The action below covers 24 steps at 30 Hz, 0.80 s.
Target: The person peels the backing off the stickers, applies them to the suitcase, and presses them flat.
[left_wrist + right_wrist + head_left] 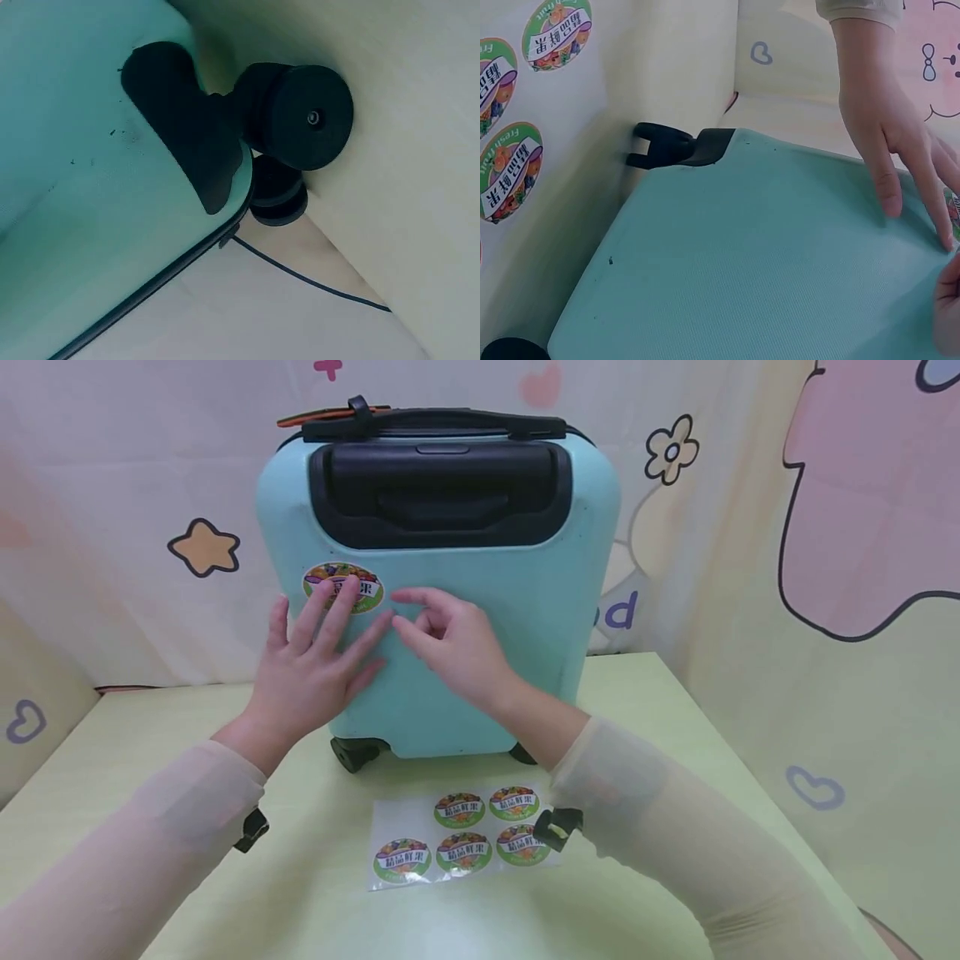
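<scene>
A light blue suitcase (pixel 480 693) stands upright on the table, bearing an oval fruit sticker (pixel 315 578) on its upper left front. My left hand (pixel 307 681) lies with fingers spread over this sticker, two fingertips covering part of its print. Just right of the sticker's edge, my right hand (pixel 461 639) touches the suitcase, index finger and thumb extended and apart, the other fingers bent. Nothing shows between them. The right wrist view catches the left hand (pixel 889 120) on the suitcase (pixel 765 240), and a bit of the right hand (pixel 946 319) at the edge.
A clear sheet (pixel 397 820) with several matching oval stickers (pixel 464 852) lies on the pale green table (pixel 300 893) before the suitcase. Black wheels (pixel 311 116) carry the suitcase; its black handle (pixel 442 497) is folded down. A patterned cloth (pixel 112 510) hangs behind.
</scene>
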### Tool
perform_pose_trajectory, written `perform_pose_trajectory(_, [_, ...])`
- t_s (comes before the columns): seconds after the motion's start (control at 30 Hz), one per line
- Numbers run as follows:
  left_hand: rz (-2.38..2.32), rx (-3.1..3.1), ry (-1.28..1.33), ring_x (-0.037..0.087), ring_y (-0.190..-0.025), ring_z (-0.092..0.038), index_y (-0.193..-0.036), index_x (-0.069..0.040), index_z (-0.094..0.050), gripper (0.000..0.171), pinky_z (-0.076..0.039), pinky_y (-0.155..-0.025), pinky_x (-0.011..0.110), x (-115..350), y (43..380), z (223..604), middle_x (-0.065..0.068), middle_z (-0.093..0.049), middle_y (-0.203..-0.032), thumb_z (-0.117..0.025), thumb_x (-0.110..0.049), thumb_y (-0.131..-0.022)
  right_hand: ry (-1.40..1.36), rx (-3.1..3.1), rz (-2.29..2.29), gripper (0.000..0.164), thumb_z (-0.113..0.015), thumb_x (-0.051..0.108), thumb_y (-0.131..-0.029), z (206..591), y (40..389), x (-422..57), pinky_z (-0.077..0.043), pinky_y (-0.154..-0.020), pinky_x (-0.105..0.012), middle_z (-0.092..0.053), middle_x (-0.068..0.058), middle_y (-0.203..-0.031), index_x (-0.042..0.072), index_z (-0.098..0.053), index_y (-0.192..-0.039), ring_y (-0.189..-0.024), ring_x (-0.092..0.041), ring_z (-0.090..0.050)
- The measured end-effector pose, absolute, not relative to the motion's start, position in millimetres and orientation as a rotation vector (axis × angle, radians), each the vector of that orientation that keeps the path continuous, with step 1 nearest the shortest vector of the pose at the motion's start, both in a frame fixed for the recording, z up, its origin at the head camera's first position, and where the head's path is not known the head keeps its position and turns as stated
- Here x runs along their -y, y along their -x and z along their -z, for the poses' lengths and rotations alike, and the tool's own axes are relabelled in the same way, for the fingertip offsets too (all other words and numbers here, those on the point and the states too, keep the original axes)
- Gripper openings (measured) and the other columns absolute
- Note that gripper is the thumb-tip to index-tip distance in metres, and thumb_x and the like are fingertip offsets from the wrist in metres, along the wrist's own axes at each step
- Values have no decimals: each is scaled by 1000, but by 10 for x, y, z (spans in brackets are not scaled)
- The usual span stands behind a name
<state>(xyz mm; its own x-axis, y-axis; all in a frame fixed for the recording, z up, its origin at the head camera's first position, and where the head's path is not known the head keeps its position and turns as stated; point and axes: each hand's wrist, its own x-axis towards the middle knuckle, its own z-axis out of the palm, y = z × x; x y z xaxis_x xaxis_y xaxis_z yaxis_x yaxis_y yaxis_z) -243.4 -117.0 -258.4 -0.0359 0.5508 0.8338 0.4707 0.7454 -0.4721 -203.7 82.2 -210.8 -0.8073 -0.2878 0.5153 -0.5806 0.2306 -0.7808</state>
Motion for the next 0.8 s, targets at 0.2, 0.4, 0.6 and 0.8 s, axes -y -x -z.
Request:
perform_pose_trajectory(0.2, [33,1715,755,30,-138,-18,-142,-27,-38,55,-10,-107,56,1112,2444,2408,12,-23,-151,-51,-43,-91,-901,2021,-1234,27,-59,8,-90,2084,2046,-929,-41,-53,-23,-58,-9,-86,0,-61,-115,-57,-15,-47])
perform_pose_trajectory(0.4, [11,1735,726,30,-138,-17,-143,-26,-36,55,-10,-107,56,1080,2436,2379,12,-23,-151,-50,-42,-92,-808,2000,-708,48,-58,15,-89,1994,2059,-1048,-40,-52,-22,-37,-11,-143,5,-47,-135,-63,-13,-53])
perform_pose_trajectory(0.6, [-29,1735,738,29,-138,-18,-144,-23,-37,52,-11,-107,55,1105,2433,2444,9,-23,-152,-43,-42,-96,-762,2142,-595,54,-57,21,-90,1963,2063,-1077,-39,-52,-21,-31,-8,-148,7,-41,-141,-54,-12,-48])
perform_pose_trajectory(0.8, [-131,1674,829,29,-136,-25,-139,-21,-45,47,-17,-103,55,1123,2433,2574,4,-32,-148,-42,-40,-96,-752,2135,-586,54,-57,19,-90,1964,2059,-1078,-38,-50,-22,-32,-8,-147,6,-42,-140,-48,-14,-41])
